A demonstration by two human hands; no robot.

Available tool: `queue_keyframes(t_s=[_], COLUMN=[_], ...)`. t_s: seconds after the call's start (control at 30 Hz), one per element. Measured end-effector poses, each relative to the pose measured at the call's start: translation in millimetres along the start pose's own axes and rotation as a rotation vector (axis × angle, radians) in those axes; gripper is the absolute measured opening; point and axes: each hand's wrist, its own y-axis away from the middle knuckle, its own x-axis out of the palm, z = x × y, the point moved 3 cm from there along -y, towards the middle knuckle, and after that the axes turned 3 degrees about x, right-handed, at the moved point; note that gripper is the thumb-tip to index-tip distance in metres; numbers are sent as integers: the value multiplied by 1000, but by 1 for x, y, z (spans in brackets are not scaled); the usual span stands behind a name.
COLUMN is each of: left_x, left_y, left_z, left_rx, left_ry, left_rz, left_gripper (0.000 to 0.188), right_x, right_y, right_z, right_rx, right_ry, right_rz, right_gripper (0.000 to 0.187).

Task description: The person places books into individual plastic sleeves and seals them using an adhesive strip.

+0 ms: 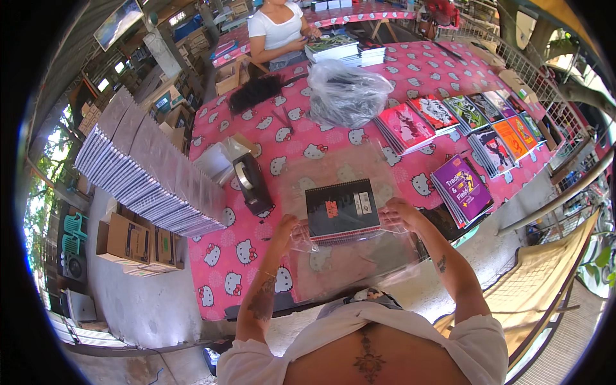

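In front of me lies a small stack of black-covered spiral notebooks, with an orange label and a white label on the top cover. Clear plastic film lies under and around the stack. My left hand is closed on the film at the stack's left side. On the right side my right hand pinches the film beside the stack's edge. A black tape dispenser stands left of the notebooks. More clear plastic sheet spreads flat just beyond them.
A long row of spiral notebooks stands at the left. Purple books and several colourful stacks such as pink books lie at the right. Farther back are a clear plastic bag and a person at the table's far side.
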Motion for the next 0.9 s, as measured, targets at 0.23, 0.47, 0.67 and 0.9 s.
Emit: queue_keyframes(t_s=[0.23,0.47,0.67,0.9], left_x=[-43,45,105,120], left_y=[-8,-69,-184,-203], left_z=[-53,-104,-79,-64], left_rx=[227,876,1000,1219], left_ry=[-334,-986,-1361,-1667], left_rz=[15,-84,93,129], left_gripper=[12,23,16,15], right_x=[143,176,187,179], right_y=[84,67,74,69], right_z=[-6,-28,-12,-15], right_rx=[-933,-911,-884,-905], right_ry=[1316,1392,1467,1440], right_rz=[-340,-411,-371,-392], right_gripper=[45,59,60,58])
